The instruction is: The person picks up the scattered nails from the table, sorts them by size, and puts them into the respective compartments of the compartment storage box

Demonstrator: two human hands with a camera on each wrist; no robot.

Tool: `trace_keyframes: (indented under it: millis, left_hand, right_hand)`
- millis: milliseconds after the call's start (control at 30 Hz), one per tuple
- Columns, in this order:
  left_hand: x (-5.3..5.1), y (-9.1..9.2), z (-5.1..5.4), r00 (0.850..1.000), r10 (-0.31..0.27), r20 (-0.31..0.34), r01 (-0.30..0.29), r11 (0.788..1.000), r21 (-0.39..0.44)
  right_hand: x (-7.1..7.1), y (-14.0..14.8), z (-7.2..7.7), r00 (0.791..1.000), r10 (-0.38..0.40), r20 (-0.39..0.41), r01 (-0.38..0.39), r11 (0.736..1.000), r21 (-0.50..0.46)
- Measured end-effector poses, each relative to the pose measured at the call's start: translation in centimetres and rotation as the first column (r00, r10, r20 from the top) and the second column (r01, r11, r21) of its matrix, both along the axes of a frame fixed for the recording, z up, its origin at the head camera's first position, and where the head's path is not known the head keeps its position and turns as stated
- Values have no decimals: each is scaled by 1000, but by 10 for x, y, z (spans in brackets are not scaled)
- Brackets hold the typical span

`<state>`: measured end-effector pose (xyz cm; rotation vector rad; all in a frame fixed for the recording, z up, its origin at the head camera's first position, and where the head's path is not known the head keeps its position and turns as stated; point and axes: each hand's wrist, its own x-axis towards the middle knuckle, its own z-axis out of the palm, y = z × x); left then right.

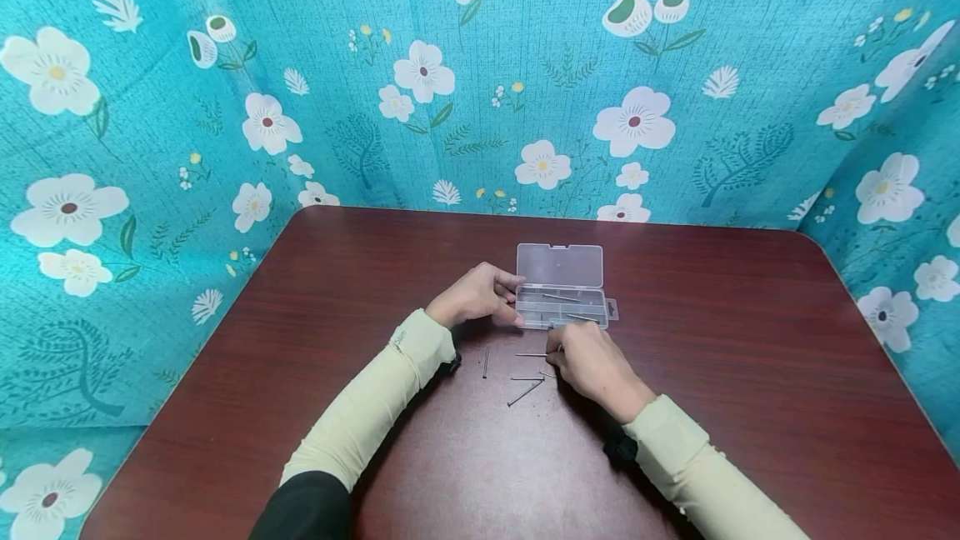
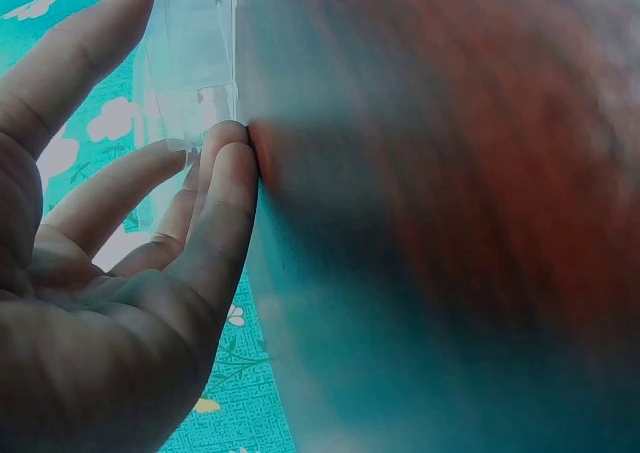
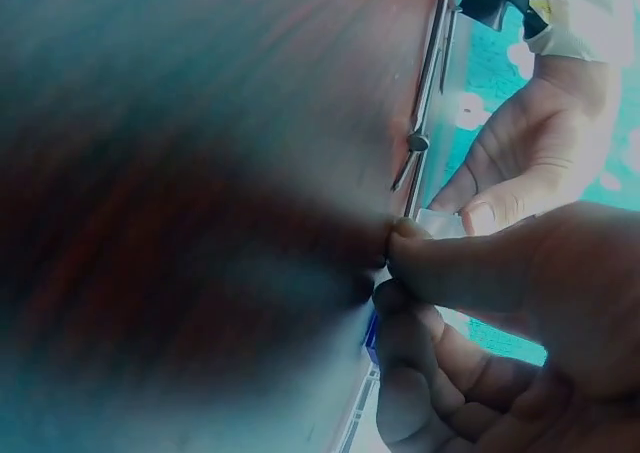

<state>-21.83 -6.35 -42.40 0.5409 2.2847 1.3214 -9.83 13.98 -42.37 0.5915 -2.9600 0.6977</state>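
A clear plastic compartment box (image 1: 531,317) lies with its lid (image 1: 559,265) raised at the back; several nails (image 1: 561,298) lie inside. My left hand (image 1: 476,294) holds the box's left end, thumb at the front corner and fingers along the side and back. In front of the box, my right hand (image 1: 592,361) pinches a thin nail (image 1: 531,354) whose shank sticks out to the left. More loose nails (image 1: 525,392) lie on the table left of that hand. The right wrist view shows one nail's head (image 3: 418,143) close by; the right fingertips are partly in shadow.
The dark red-brown table (image 1: 360,273) has rounded back corners. Behind and beside it hangs a turquoise flowered cloth (image 1: 495,65). A hanging tab (image 1: 612,308) juts from the box's right end. Something small and blue (image 3: 372,338) shows below the right fingertips.
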Motion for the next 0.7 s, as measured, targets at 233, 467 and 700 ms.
trace_keyframes:
  millis: [233, 467, 700]
  left_hand:
    - [1, 0, 0, 1000, 3, 13, -4, 1000, 4]
    - [1, 0, 0, 1000, -2, 9, 2, 1000, -1]
    - [1, 1, 1, 1000, 1, 3, -1, 1000, -4]
  right_hand:
    - [2, 1, 0, 998, 54, -36, -52, 997, 66]
    - [0, 9, 1, 999, 52, -9, -52, 997, -52]
    - [-6, 20, 8, 1000, 3, 25, 2, 981, -194]
